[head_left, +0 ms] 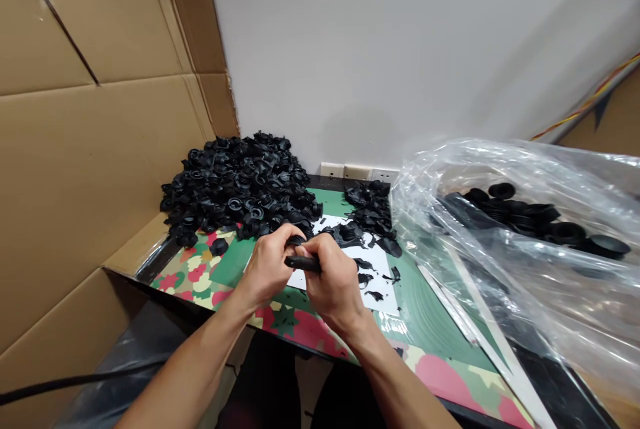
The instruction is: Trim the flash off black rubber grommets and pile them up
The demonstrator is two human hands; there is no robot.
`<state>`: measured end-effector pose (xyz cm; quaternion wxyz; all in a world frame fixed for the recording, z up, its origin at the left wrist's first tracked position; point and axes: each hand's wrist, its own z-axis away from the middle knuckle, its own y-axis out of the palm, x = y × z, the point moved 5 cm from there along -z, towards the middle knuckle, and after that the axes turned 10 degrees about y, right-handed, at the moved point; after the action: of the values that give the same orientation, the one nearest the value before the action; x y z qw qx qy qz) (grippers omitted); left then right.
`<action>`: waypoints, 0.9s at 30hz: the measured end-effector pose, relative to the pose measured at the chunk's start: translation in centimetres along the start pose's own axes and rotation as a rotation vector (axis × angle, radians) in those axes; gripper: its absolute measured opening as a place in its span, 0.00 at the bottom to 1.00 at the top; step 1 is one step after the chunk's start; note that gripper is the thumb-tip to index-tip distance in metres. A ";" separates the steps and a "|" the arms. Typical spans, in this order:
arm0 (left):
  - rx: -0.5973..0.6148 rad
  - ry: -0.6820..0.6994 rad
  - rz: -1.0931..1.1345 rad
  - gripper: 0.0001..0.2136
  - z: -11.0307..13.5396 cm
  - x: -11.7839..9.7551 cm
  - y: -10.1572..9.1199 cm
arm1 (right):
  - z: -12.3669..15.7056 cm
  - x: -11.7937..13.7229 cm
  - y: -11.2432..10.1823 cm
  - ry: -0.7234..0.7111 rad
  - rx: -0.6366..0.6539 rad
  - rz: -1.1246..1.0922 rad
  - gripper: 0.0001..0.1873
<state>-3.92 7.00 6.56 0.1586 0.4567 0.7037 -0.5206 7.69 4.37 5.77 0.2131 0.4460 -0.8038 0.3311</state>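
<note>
Low over the table's front half, my left hand [269,264] is closed around a small black ribbed rubber piece [296,240]. My right hand [336,282] grips a black handle [303,263], whose end points left across my fingers. Both hands meet at the rubber piece; the tool's working end is hidden. Beneath them lies a white sheet [383,286] strewn with black rubber scraps [376,296]. Past my left hand rises a large heap of black ribbed rubber pieces [245,179]. One loose rubber piece [219,246] sits in front of the heap.
A pile of thin black trimmings [371,206] stands near the wall sockets [357,172]. Right of it, a clear plastic bag [500,162] holds several larger black rubber parts [567,232]. Cardboard [150,129] walls the left side. Light strips [480,316] lie on the green mat [430,309].
</note>
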 end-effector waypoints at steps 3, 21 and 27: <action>-0.006 -0.020 0.060 0.05 -0.8 -0.1 -0.2 | -1.0 0.9 -0.4 -0.182 -0.022 0.103 0.10; -0.231 0.130 0.191 0.14 -0.9 -1.8 1.2 | -1.0 -3.7 -1.8 0.527 0.238 -0.548 0.13; -0.208 0.087 0.235 0.04 -0.4 -1.1 4.0 | 0.3 -4.9 -3.3 0.596 0.188 -0.594 0.10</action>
<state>-0.03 7.01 5.12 0.2343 0.5393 0.7016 -0.4025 13.02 5.70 3.52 0.4802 0.5603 -0.5102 0.4417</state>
